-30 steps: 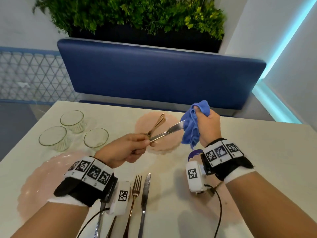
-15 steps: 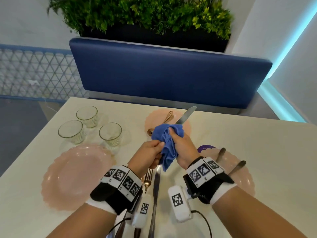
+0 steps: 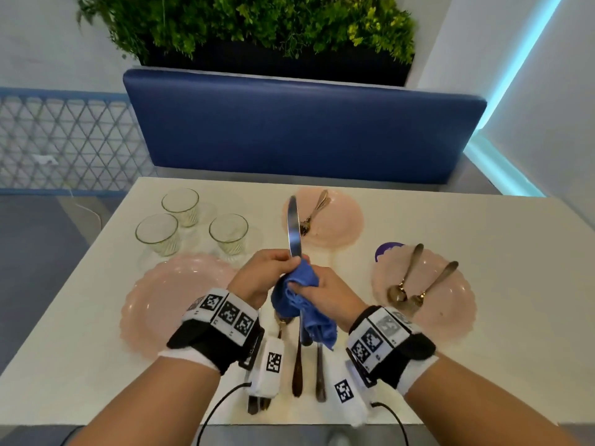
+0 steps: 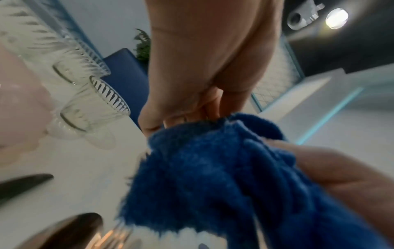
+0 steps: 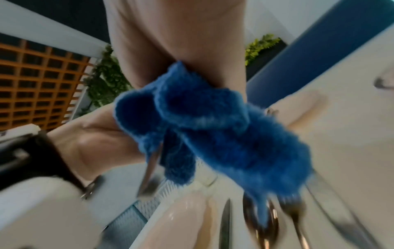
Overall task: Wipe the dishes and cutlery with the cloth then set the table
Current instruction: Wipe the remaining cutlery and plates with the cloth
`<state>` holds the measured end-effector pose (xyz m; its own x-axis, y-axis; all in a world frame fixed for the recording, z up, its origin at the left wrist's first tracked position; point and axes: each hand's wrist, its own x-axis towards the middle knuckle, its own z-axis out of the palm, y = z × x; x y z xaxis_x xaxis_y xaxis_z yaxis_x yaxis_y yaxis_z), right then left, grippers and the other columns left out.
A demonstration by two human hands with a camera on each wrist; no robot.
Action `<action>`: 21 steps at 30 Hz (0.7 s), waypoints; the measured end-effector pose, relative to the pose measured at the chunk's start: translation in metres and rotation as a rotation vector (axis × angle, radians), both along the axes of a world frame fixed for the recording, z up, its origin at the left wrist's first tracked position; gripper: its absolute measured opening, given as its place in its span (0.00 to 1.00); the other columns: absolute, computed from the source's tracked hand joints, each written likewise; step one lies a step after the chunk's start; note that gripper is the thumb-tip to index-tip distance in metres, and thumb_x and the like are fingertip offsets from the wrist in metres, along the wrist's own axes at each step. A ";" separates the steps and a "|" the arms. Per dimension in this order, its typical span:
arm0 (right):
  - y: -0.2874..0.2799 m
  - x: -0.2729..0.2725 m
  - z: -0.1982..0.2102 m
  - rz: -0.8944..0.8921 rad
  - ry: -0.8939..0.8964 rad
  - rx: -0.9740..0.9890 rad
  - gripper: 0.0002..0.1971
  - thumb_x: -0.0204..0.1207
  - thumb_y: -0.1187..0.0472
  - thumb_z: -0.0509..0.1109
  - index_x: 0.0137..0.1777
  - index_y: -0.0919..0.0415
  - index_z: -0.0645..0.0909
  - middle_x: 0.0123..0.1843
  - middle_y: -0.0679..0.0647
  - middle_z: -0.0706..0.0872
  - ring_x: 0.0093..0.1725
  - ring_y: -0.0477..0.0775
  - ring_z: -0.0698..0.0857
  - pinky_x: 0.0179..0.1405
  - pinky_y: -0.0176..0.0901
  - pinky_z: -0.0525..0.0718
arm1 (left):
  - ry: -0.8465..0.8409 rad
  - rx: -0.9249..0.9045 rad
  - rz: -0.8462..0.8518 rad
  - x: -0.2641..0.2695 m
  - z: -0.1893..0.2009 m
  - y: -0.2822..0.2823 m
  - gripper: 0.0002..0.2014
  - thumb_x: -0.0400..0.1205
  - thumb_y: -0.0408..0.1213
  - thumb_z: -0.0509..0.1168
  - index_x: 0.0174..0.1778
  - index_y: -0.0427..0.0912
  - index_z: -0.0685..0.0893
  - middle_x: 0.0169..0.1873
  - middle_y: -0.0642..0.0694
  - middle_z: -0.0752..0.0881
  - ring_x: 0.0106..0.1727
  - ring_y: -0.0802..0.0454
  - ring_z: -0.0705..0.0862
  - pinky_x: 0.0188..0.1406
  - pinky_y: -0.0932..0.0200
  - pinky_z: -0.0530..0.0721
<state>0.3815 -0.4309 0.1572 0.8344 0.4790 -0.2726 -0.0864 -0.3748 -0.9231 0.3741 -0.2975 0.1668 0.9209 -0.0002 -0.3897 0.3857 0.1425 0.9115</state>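
Cloth (image 3: 297,292), gripped in right hand (image 3: 325,292), has slid down to the handle while left hand (image 3: 262,273) pinches knife (image 3: 293,228) upright, nearly wiped.

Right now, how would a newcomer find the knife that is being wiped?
Start from the white table and look just above its near centre. Both hands meet there around a blue cloth. The knife is the only cutlery in the air, blade pointing away.
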 end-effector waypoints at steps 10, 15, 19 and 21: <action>-0.008 -0.051 -0.035 0.037 0.087 -0.142 0.07 0.77 0.57 0.69 0.49 0.60 0.79 0.43 0.54 0.84 0.39 0.49 0.82 0.46 0.39 0.80 | 0.156 0.037 0.005 -0.026 -0.035 -0.002 0.11 0.85 0.34 0.60 0.39 0.37 0.83 0.33 0.44 0.82 0.27 0.57 0.81 0.31 0.66 0.80; -0.043 -0.076 -0.030 0.194 0.151 -0.454 0.11 0.75 0.51 0.71 0.42 0.58 0.77 0.39 0.56 0.81 0.39 0.53 0.78 0.43 0.41 0.74 | 0.295 0.008 0.070 -0.043 -0.071 0.006 0.10 0.85 0.34 0.60 0.40 0.37 0.83 0.33 0.43 0.81 0.31 0.53 0.78 0.24 0.66 0.79; -0.074 -0.059 -0.016 -0.125 0.100 -0.285 0.12 0.77 0.53 0.69 0.47 0.63 0.82 0.45 0.58 0.87 0.45 0.57 0.85 0.47 0.43 0.81 | 0.156 0.390 -0.073 -0.053 -0.087 0.006 0.10 0.81 0.36 0.66 0.47 0.33 0.87 0.34 0.42 0.84 0.33 0.52 0.79 0.35 0.61 0.80; -0.080 -0.048 -0.008 -0.239 0.097 -0.219 0.17 0.77 0.52 0.70 0.54 0.67 0.82 0.52 0.62 0.88 0.52 0.61 0.86 0.58 0.52 0.82 | 0.064 0.584 -0.220 -0.060 -0.094 -0.004 0.10 0.81 0.39 0.67 0.42 0.35 0.88 0.32 0.44 0.83 0.34 0.52 0.80 0.41 0.58 0.81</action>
